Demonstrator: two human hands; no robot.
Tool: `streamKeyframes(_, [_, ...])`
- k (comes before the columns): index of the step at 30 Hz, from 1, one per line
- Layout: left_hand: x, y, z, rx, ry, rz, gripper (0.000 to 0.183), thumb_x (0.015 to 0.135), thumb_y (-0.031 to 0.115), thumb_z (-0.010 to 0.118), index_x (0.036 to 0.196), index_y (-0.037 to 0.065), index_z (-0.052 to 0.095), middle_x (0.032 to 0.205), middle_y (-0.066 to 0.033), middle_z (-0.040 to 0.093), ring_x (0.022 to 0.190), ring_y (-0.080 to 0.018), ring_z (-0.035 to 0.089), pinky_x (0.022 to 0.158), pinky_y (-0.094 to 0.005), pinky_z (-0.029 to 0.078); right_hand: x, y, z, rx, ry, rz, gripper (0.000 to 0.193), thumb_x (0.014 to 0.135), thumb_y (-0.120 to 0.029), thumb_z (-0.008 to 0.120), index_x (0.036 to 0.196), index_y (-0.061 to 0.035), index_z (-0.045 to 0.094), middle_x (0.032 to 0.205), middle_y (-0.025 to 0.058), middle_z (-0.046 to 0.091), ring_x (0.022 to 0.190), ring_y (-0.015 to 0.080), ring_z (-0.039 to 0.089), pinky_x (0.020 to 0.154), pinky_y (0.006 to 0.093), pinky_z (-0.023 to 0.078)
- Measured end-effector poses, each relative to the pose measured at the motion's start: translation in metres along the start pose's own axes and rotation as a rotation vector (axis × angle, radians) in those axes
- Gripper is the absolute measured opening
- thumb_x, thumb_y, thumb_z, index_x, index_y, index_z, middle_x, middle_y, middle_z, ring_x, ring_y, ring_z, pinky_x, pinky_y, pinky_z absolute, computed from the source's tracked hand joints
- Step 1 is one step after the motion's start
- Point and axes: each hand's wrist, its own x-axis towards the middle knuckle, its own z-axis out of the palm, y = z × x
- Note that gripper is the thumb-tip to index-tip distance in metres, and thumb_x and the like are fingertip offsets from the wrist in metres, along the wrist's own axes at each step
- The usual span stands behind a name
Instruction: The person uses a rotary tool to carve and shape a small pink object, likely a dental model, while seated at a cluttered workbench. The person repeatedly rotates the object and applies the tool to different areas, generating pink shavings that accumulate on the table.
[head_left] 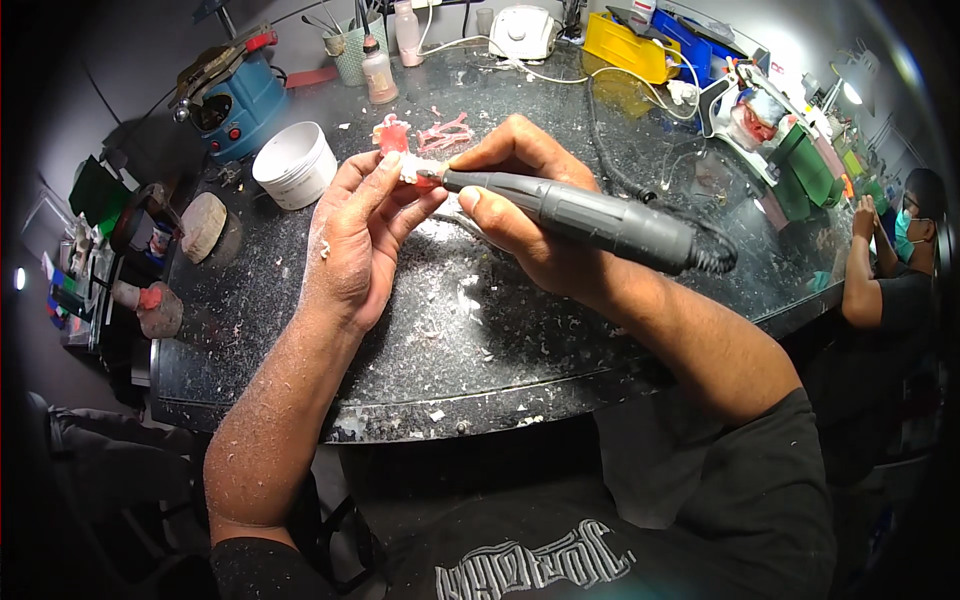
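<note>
My left hand (350,240) pinches a small pink and white dental piece (394,136) between thumb and fingers, above the middle of the dark workbench. White plaster-like crumbs cling to that hand and forearm. In my right hand (530,205) lies a black rotary handpiece (610,222), gripped like a pen. Its nose points left and meets the dental piece at my left fingertips. The tool's small tip and the underside of the piece are partly hidden by my fingers. Pink scraps (446,132) lie on the bench just beyond.
White shavings cover the dark bench (430,400). A white tub (296,166), a blue machine (236,112) and a small bottle (379,76) stand to the left. Behind are a white control box (523,33) with cords and a yellow bin (627,48). Another person (890,260) sits at right.
</note>
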Motion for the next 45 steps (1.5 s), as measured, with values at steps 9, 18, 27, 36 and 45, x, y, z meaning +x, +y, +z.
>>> streamKeyframes(9, [0.002, -0.003, -0.004, -0.078, 0.003, -0.046, 0.024, 0.102, 0.015, 0.062, 0.114, -0.004, 0.054, 0.108, -0.0168, 0.066, 0.106, -0.026, 0.069, 0.098, -0.0376, 0.06, 0.0, 0.002, 0.004, -0.025, 0.061, -0.022, 0.023, 0.095, -0.017, 0.066, 0.11, -0.0001, 0.06, 0.096, 0.0073, 0.065, 0.088, 0.0103, 0.061, 0.08, 0.0263, 0.051])
streamKeyframes(18, [0.002, -0.003, -0.006, -0.091, 0.003, -0.053, 0.022, 0.102, 0.014, 0.062, 0.113, -0.004, 0.055, 0.107, -0.0167, 0.066, 0.106, -0.0262, 0.07, 0.097, -0.0367, 0.06, 0.0, 0.002, 0.004, -0.038, 0.061, -0.037, 0.021, 0.095, -0.016, 0.067, 0.109, -0.0003, 0.061, 0.095, 0.0065, 0.065, 0.087, 0.0098, 0.062, 0.078, 0.0259, 0.051])
streamKeyframes(27, [0.002, -0.003, -0.006, -0.087, 0.006, -0.062, 0.021, 0.102, 0.014, 0.062, 0.11, -0.004, 0.056, 0.106, -0.017, 0.067, 0.105, -0.0275, 0.07, 0.097, -0.037, 0.061, -0.001, 0.002, 0.003, -0.013, 0.041, -0.023, 0.021, 0.095, -0.015, 0.067, 0.109, -0.0005, 0.061, 0.093, 0.0054, 0.064, 0.08, 0.0075, 0.059, 0.071, 0.0238, 0.05])
streamKeyframes(36, [0.002, -0.003, -0.01, -0.095, 0.023, -0.079, 0.02, 0.102, 0.015, 0.062, 0.109, -0.003, 0.057, 0.105, -0.0168, 0.067, 0.104, -0.027, 0.07, 0.099, -0.0387, 0.059, -0.001, 0.006, 0.002, 0.009, 0.005, -0.046, 0.022, 0.095, -0.016, 0.066, 0.108, 0.0002, 0.061, 0.094, 0.007, 0.065, 0.083, 0.0092, 0.06, 0.074, 0.0256, 0.051])
streamKeyframes(45, [0.002, -0.003, -0.006, -0.062, 0.022, -0.057, 0.022, 0.102, 0.016, 0.062, 0.111, -0.003, 0.055, 0.105, -0.0168, 0.068, 0.103, -0.0259, 0.07, 0.098, -0.0379, 0.06, 0.0, 0.006, 0.002, -0.014, 0.012, -0.041, 0.024, 0.094, -0.018, 0.066, 0.109, -0.0001, 0.06, 0.096, 0.0082, 0.066, 0.086, 0.0099, 0.061, 0.077, 0.0263, 0.051])
